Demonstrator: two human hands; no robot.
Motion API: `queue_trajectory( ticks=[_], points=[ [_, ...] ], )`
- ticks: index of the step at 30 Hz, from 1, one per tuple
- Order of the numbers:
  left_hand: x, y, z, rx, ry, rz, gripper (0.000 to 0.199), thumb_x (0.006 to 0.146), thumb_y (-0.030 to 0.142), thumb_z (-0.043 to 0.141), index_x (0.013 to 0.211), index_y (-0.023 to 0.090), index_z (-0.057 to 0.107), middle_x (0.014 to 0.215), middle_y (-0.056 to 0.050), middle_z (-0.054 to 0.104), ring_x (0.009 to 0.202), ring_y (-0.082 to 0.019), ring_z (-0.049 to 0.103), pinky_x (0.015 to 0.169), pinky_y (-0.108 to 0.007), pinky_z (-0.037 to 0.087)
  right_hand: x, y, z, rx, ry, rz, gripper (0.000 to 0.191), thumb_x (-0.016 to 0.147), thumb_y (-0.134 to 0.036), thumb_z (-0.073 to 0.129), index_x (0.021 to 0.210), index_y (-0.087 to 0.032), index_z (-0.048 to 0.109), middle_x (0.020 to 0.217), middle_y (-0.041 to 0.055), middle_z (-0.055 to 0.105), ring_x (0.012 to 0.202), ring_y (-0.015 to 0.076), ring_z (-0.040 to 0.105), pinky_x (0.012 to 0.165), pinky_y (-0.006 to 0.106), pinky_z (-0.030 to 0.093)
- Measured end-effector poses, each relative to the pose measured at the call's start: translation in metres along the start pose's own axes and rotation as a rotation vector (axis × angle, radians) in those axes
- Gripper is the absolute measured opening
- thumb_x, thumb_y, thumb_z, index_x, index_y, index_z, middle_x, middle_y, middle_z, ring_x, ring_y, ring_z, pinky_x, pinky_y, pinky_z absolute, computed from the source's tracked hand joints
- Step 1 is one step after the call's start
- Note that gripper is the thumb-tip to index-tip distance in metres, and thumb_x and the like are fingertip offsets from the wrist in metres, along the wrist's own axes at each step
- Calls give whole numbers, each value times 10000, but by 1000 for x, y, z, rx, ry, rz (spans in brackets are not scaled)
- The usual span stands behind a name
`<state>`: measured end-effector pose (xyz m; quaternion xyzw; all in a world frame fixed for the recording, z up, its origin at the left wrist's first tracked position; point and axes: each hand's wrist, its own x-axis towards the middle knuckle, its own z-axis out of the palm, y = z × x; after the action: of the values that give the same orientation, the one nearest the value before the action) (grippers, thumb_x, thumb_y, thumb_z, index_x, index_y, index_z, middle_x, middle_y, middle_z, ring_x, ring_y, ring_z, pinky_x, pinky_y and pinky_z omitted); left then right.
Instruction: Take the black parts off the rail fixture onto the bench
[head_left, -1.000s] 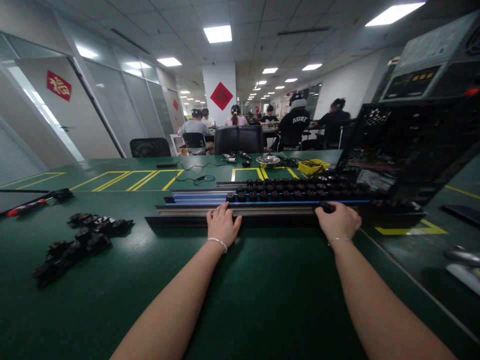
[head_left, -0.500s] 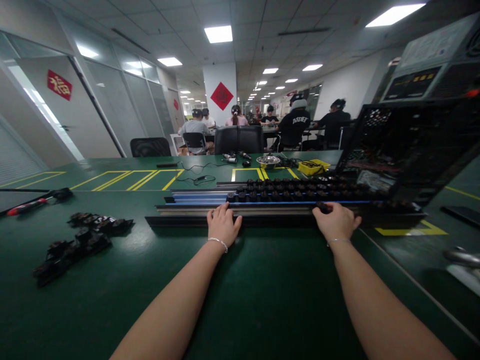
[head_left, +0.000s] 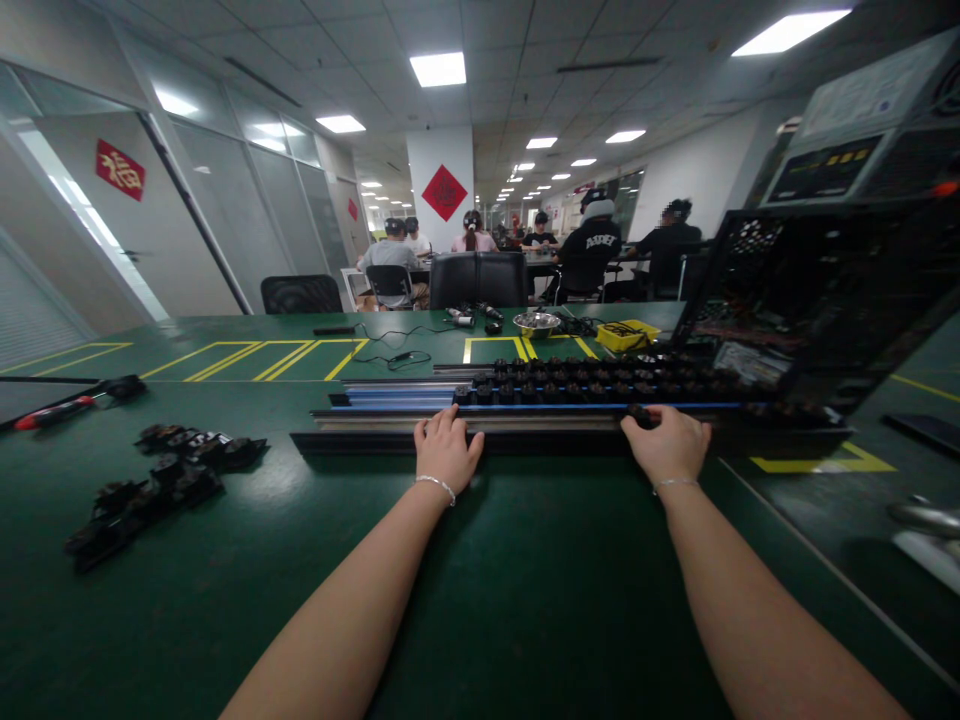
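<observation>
My left hand (head_left: 448, 452) rests on the near black rail (head_left: 360, 440), fingers spread over its top edge and thumb apart. Farther right, my right hand (head_left: 669, 442) pinches a small black part (head_left: 640, 413) at the same rail; the fingers partly hide it. Just behind run blue-edged rails (head_left: 397, 397) lying side by side, with rows of small black modules (head_left: 555, 390) seated along them. More black modules (head_left: 176, 470) lie in loose clusters on the green table to the left.
An open black computer case (head_left: 817, 300) stands at the right, behind the rails' end. Toward the back are a metal bowl (head_left: 536, 322), a yellow tray (head_left: 627, 336) and cables. A red-handled screwdriver (head_left: 56, 412) lies at far left. Several people sit at tables beyond.
My right hand has shifted slightly left along the rail with the small black part. My left hand stays in place.
</observation>
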<state>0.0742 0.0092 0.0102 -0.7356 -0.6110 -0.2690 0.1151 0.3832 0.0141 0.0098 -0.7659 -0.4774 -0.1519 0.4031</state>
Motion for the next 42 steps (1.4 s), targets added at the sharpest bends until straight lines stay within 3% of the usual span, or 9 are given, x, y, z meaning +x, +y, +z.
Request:
queue_trajectory(
  ticks=[8,42],
  points=[
    [0,1,-1,-10,-9,-5,293,855,423,412,899,220,618,1331,-73,502,1219,-235,417,1024,-464,252,-1,-3,-2,36,-11,7,307,623,-413,550,810,-177,614,799,88,616,831,260,507,820,403,383],
    [0,2,-3,-14,-27,-17,297,856,426,407,918,226,618,1333,-67,500,1231,-232,406,1034,-460,239,-6,-15,-4,53,-59,-81,307,643,-456,533,778,-190,605,775,65,618,827,251,525,863,420,335]
  ],
)
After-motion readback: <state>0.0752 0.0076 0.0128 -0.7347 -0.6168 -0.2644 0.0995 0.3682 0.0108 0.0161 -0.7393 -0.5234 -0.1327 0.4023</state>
